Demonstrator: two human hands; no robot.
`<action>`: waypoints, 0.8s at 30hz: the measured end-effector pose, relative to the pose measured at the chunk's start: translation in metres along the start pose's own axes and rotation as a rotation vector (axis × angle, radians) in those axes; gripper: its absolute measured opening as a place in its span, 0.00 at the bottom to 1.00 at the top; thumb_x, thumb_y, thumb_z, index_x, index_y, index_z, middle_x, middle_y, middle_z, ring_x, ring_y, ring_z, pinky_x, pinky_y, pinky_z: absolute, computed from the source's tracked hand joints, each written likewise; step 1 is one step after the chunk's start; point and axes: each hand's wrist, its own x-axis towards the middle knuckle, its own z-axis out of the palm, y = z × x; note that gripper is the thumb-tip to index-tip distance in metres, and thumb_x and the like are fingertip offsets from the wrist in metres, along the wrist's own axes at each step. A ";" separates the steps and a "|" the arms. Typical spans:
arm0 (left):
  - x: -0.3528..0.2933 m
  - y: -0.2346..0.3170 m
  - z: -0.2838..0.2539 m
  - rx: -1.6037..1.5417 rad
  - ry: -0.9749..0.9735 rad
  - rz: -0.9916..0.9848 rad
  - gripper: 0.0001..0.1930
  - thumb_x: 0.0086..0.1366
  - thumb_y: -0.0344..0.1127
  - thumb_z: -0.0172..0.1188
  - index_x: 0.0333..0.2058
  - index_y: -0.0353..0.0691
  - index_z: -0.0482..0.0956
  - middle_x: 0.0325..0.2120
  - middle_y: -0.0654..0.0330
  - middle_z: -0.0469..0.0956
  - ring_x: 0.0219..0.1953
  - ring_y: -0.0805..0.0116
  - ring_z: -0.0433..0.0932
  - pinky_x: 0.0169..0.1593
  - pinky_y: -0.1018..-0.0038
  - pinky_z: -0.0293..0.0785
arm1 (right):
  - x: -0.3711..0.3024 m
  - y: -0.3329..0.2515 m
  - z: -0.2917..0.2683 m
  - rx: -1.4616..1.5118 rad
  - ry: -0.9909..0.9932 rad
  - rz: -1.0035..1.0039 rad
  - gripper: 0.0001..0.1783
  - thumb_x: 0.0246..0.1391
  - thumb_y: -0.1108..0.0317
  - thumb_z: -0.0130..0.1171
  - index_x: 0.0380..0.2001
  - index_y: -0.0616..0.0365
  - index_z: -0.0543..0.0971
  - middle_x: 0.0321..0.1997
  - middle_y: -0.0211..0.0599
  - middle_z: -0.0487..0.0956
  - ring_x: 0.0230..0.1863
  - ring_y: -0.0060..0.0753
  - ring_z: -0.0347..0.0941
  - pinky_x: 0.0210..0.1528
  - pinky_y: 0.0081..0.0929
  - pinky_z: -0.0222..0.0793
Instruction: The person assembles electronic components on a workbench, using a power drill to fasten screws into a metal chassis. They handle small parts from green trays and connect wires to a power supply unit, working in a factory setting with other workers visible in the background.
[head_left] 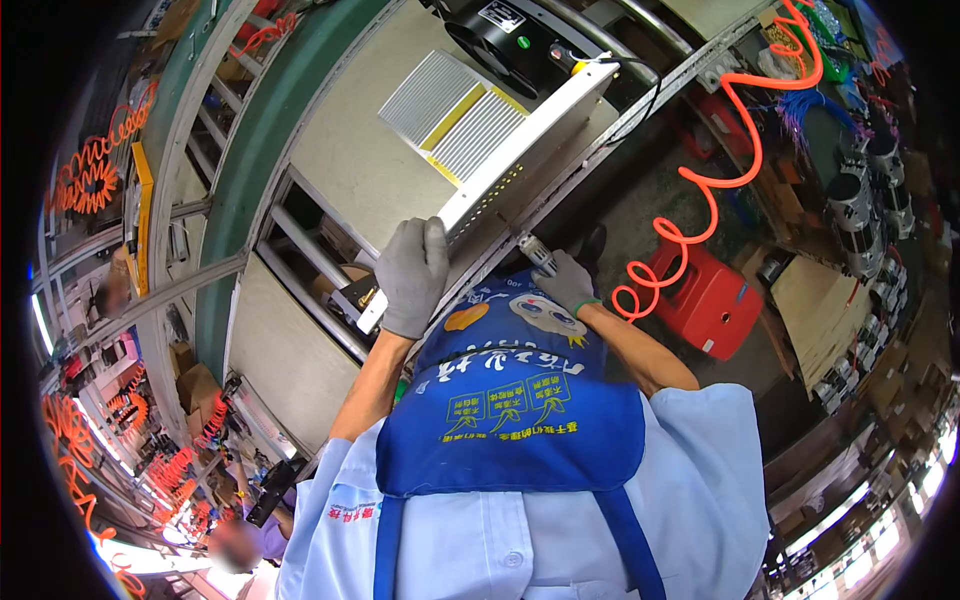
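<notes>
My left hand (412, 275), in a grey glove, is wrapped over the edge of a white metal panel (490, 195) with small holes along its face. The panel stands on edge at the near side of a workbench (345, 130). My right hand (566, 284), also gloved, is closed round a silver power screwdriver (537, 252) with a thin tip pointing at the panel's near side. Whether the tip touches the panel I cannot tell. Just behind the panel lies a finned metal block (455, 115) with yellow strips. A black fan (490, 40) sits beyond it.
An orange coiled air hose (715, 205) hangs down on the right, near my right forearm. A red plastic container (705, 300) stands on the floor there. Metal rollers (310, 225) run beside the bench on the left. Another person (240, 540) is at the lower left.
</notes>
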 end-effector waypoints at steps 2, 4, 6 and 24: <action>0.000 0.003 -0.006 0.013 -0.047 -0.051 0.23 0.71 0.54 0.61 0.32 0.36 0.80 0.25 0.45 0.78 0.26 0.44 0.79 0.33 0.51 0.71 | -0.008 -0.003 0.000 0.020 0.012 -0.006 0.31 0.52 0.43 0.68 0.47 0.56 0.74 0.51 0.54 0.80 0.52 0.60 0.78 0.55 0.50 0.73; 0.006 0.010 -0.006 -0.060 -0.116 -0.123 0.24 0.71 0.54 0.61 0.30 0.34 0.79 0.23 0.44 0.77 0.25 0.44 0.77 0.32 0.53 0.70 | -0.006 0.001 -0.009 0.009 0.042 -0.021 0.31 0.51 0.43 0.68 0.46 0.57 0.75 0.49 0.54 0.80 0.52 0.60 0.78 0.54 0.51 0.73; 0.008 0.015 -0.006 -0.106 -0.157 -0.156 0.25 0.70 0.53 0.61 0.28 0.33 0.79 0.22 0.43 0.76 0.24 0.44 0.77 0.32 0.54 0.69 | -0.005 0.004 -0.013 -0.003 0.065 -0.034 0.31 0.51 0.43 0.68 0.46 0.57 0.75 0.49 0.54 0.81 0.51 0.60 0.79 0.54 0.51 0.73; -0.026 0.036 0.012 -0.109 -0.140 -0.189 0.26 0.69 0.51 0.64 0.23 0.31 0.74 0.17 0.44 0.71 0.19 0.46 0.71 0.28 0.56 0.66 | -0.001 0.054 -0.020 -0.011 -0.042 -0.054 0.31 0.50 0.41 0.67 0.48 0.53 0.75 0.51 0.49 0.81 0.51 0.59 0.80 0.54 0.50 0.75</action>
